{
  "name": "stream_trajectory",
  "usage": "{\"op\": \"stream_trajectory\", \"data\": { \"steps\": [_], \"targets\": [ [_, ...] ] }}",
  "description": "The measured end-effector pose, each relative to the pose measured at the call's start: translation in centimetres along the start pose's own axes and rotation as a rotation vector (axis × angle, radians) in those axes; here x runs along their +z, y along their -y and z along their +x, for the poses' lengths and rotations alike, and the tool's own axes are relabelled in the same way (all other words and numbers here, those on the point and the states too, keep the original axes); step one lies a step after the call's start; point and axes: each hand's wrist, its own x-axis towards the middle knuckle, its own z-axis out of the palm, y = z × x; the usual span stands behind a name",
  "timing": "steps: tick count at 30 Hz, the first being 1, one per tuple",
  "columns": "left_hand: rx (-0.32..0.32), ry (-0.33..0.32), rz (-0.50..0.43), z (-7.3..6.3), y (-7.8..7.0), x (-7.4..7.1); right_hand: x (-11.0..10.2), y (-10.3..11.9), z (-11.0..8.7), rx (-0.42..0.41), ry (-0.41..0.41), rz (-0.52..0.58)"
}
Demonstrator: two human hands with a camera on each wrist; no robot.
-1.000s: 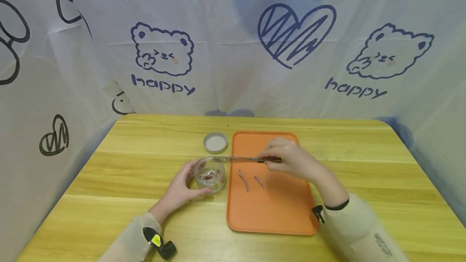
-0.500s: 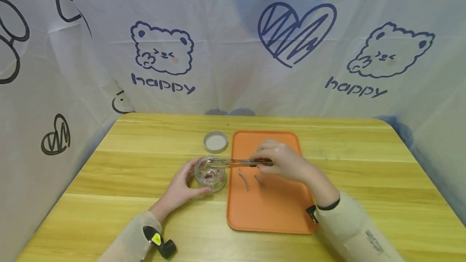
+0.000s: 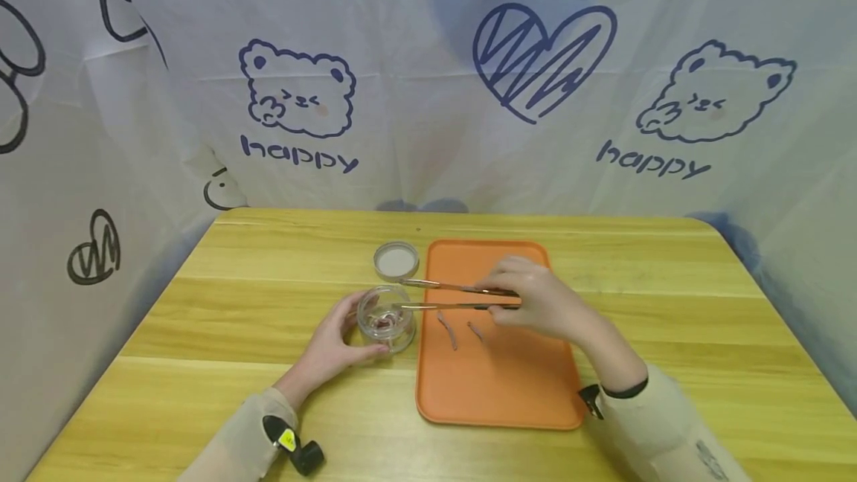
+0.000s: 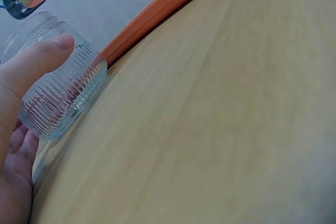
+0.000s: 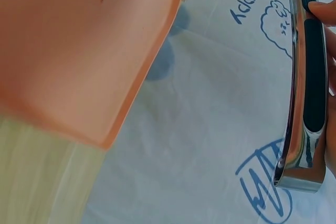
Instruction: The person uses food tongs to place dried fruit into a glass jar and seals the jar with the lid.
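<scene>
My left hand [image 3: 328, 341] grips a clear glass jar [image 3: 400, 341] from its left side, thumb on the near wall. Reddish-brown pieces lie at the bottom of the jar, and its ribbed wall blurs them in the left wrist view. Metal tongs [image 5: 315, 77] with black grips are held in my right hand [image 3: 542, 300]. The two arms of the tongs stand spread, one tip over the jar's mouth and the other just beyond its rim, with nothing visible between them. Two thin brownish strips [image 3: 448, 333] lie on the orange tray [image 3: 495, 393] below the tongs.
A round lid [image 3: 396, 261] lies on the wooden table [image 3: 301, 266] behind the jar. The tray sits close to the jar's right side. Printed white cloth [image 3: 415, 117] hangs behind the table and along its sides.
The tongs first shifted left over the jar with their arms close together. Now the right hand has drawn back a little to the right and the arms have spread. The left hand stays put.
</scene>
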Motion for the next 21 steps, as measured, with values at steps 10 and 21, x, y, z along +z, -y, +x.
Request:
{"op": "stream_trajectory", "data": {
  "steps": [10, 21],
  "targets": [
    [0.008, 0.004, 0.001, -0.1, -0.3, 0.0, -1.8, -0.7, -4.1, 0.102, -0.026, -0.046],
    [-0.005, -0.002, 0.012, -0.1, -0.7, 0.0, -2.7, -1.3, -8.4, 0.164, -0.030, -0.049]
  ]
}}
